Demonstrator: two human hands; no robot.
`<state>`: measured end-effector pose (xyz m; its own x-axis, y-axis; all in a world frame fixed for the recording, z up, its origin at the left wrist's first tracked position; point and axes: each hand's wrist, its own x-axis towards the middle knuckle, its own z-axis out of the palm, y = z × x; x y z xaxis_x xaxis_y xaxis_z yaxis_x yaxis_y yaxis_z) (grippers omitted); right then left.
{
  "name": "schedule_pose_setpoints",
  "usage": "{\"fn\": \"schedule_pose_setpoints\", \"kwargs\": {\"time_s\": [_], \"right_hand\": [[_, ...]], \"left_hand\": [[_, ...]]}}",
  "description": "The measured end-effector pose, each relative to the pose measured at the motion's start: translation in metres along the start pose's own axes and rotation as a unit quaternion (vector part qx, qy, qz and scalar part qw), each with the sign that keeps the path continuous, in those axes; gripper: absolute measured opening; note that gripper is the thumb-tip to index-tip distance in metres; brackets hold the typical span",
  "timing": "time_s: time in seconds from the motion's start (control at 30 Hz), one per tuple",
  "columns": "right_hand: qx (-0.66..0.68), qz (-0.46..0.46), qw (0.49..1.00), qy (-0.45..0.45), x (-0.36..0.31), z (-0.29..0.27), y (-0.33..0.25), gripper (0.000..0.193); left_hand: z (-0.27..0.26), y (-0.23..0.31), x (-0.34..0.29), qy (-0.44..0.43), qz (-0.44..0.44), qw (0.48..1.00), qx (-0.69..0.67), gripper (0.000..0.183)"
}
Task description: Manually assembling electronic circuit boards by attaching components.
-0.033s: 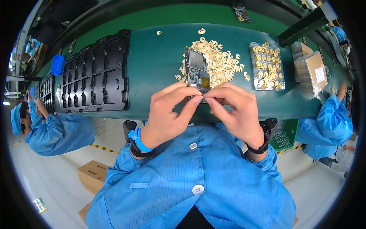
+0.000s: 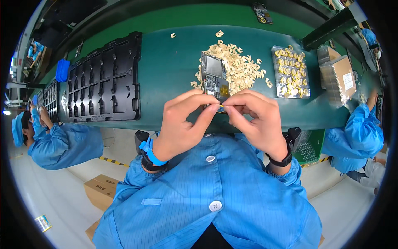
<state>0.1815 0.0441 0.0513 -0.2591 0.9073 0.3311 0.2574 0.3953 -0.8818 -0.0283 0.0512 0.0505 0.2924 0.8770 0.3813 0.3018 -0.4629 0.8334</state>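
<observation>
A narrow circuit board (image 2: 214, 79) with a grey metal shield and a gold patch stands out from my fingertips, over the table. My left hand (image 2: 182, 122) is closed, its thumb and index finger pinching at the board's near end. Close against it, my right hand (image 2: 258, 120) is closed too, thumb and index fingertip together; whatever lies between them is too small to make out. Just below the fingertips shows part of a round yellow-rimmed piece (image 2: 221, 109) at the board's near end. Behind the board spreads a pile of small cream C-shaped pieces (image 2: 242, 68).
A black compartment tray (image 2: 103, 79) lies left, beside a blue bin (image 2: 62, 70). To the right are a clear tray of yellow-rimmed round parts (image 2: 290, 72) and wrapped cardboard (image 2: 340, 79). Another board (image 2: 262, 13) lies at the back. Co-workers in blue sit on both sides.
The circuit board has tipped very slightly, and a bit more of the yellow rim shows below my fingertips. Both hands stay nearly in place.
</observation>
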Motion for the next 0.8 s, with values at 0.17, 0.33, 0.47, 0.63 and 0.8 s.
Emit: {"fn": "schedule_pose_setpoints", "kwargs": {"time_s": [0.17,0.33,0.47,0.63,0.8], "right_hand": [[0.139,0.137,0.980,-0.025,-0.004,0.006,-0.002,0.008],[0.275,0.202,0.940,0.013,-0.007,0.012,0.003,0.009],[0.268,0.168,0.948,0.033,-0.008,0.020,0.003,0.009],[0.201,0.118,0.969,0.086,-0.009,0.030,0.010,0.007],[0.022,0.017,0.999,0.028,0.000,0.016,0.007,0.011]], "left_hand": [[0.000,-0.005,-0.007,-0.011,-0.036,0.999,-0.037,0.009],[0.004,-0.004,-0.010,-0.001,-0.062,0.996,-0.071,0.015],[0.008,-0.007,-0.011,0.023,-0.060,0.996,-0.063,0.017],[0.010,-0.012,-0.010,0.036,-0.034,0.998,-0.049,0.013],[0.001,-0.004,-0.008,0.011,-0.029,0.999,-0.013,0.009]]}}
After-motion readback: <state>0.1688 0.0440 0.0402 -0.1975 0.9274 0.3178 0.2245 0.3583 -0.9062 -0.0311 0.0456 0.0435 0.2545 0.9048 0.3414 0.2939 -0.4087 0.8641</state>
